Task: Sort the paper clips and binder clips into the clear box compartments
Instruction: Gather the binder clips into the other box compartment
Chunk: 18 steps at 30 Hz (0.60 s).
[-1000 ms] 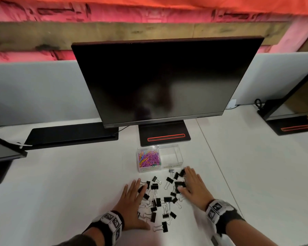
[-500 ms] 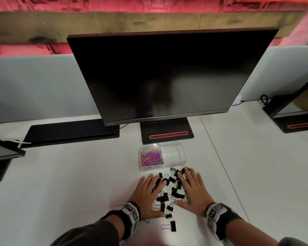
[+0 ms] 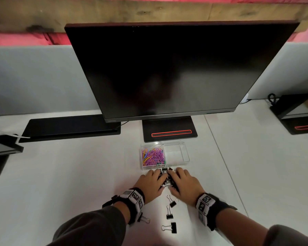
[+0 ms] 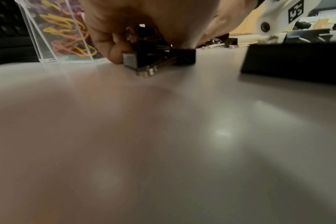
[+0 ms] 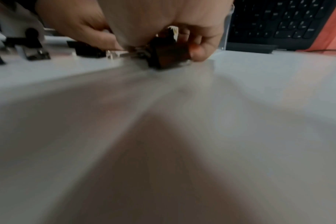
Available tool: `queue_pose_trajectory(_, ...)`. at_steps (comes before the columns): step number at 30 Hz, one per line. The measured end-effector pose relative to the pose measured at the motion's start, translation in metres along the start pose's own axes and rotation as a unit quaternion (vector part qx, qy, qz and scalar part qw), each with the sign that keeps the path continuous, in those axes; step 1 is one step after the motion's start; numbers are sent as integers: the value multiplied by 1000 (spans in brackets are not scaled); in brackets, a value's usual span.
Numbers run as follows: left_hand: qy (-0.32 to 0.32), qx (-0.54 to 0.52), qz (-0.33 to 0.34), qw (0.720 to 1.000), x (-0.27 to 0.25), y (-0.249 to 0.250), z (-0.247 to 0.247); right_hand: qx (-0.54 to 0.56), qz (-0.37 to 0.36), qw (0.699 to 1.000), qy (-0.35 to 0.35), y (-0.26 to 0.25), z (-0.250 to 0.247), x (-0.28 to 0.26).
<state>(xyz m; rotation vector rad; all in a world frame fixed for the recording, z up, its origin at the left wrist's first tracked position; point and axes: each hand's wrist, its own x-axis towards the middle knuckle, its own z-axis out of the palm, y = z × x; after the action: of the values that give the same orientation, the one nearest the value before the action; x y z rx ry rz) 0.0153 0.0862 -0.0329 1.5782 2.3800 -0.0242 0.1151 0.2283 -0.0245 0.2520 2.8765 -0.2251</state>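
Note:
A clear two-compartment box (image 3: 185, 158) stands in front of the monitor base. Its left compartment holds several coloured paper clips (image 3: 153, 157); the right compartment (image 3: 176, 153) looks bare. Just in front of it, my left hand (image 3: 150, 182) and right hand (image 3: 184, 183) are cupped together, fingers curled round a tight heap of black binder clips (image 3: 165, 177). The left wrist view shows my left hand (image 4: 113, 50) curled over the binder clips (image 4: 159, 56) beside the box (image 4: 48, 45). In the right wrist view my right hand (image 5: 199, 45) grips a binder clip (image 5: 169, 53).
Loose binder clips lie behind my hands on the white desk: one (image 3: 172, 203), another (image 3: 169, 214), a third (image 3: 172, 227), and one by my left wrist (image 3: 144, 220). A large dark monitor (image 3: 167, 68) on its base (image 3: 169, 134) and a black keyboard (image 3: 69, 126) stand beyond the box.
Both hands slid inward and forward toward the box, sweeping the scattered binder clips into a tight heap between them. A few clips stayed behind near my wrists.

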Motion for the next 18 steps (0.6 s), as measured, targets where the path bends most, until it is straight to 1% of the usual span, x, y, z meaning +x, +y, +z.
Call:
queue_pose_trajectory(1, -3, -10, -9, 1000, 1, 1, -3, 15, 4, 1000, -9, -2, -2, 2)
queue_pose_trajectory(3, -43, -31, -32, 998, 2, 1, -8, 33, 32, 998, -33, -8, -5, 5)
queue_pose_trajectory(4, -50, -44, -45, 997, 3, 2, -10, 35, 45, 998, -29, -11, -7, 7)
queue_pose_trajectory(9, -53, -92, -91, 990, 4, 5, -16, 64, 64, 995, -32, -17, -12, 14)
queue_pose_trajectory(12, -52, -130, -119, 983, 1, 7, -19, 117, 81, 989, -34, -15, -14, 12)
queue_pose_trajectory(15, -36, -203, -141, 968, -5, 6, -24, 215, 113, 970, -25, -12, -18, 6)
queue_pose_trajectory(16, -30, -232, -145, 961, -8, 6, -27, 256, 129, 958, -16, -10, -20, 3)
queue_pose_trajectory(18, -9, -275, -147, 950, -16, 6, -32, 348, 170, 922, -2, -6, -26, -4)
